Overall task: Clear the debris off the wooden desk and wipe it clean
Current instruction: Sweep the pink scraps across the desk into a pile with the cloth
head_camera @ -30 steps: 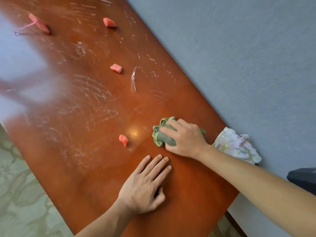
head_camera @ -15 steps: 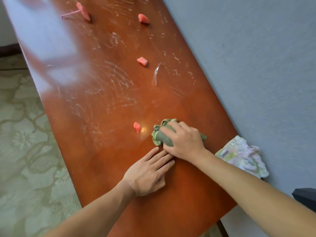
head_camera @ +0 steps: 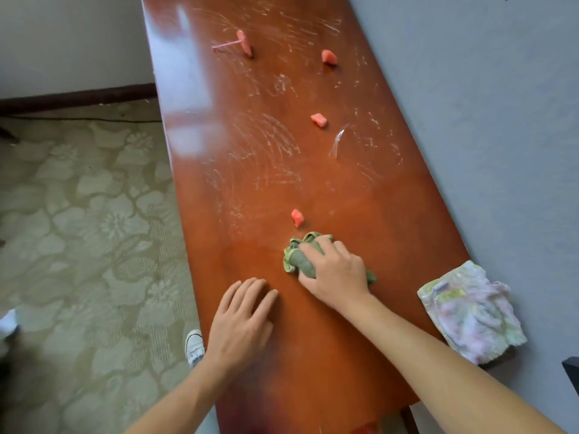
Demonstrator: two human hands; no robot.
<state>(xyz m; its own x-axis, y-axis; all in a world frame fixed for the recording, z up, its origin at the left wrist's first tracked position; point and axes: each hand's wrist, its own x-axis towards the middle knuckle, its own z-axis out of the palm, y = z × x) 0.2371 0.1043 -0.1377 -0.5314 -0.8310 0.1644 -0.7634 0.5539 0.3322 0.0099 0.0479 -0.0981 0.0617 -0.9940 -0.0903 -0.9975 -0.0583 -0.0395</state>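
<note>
A long reddish wooden desk (head_camera: 257,183) runs away from me, streaked with whitish smears over its far half. My right hand (head_camera: 336,272) grips a bunched green cloth (head_camera: 297,256) and presses it on the near part of the top. My left hand (head_camera: 241,321) rests flat on the wood just left of it, fingers spread. Several pink scraps lie farther up: the nearest pink scrap (head_camera: 297,217) sits just beyond the cloth, another pink scrap (head_camera: 319,119) is at mid-desk, and two more sit near the far end. A clear plastic sliver (head_camera: 337,142) lies beside the mid-desk scrap.
A crumpled pale patterned rag (head_camera: 470,311) lies on the desk's near right corner, against the grey wall (head_camera: 485,120). Patterned green carpet (head_camera: 87,245) covers the floor to the left. A white shoe (head_camera: 195,344) shows by the desk's left edge.
The view has swung so the desk now runs more straight ahead. My right hand has kept the green cloth pressed on the desk near the closest pink scrap. My left hand stayed flat.
</note>
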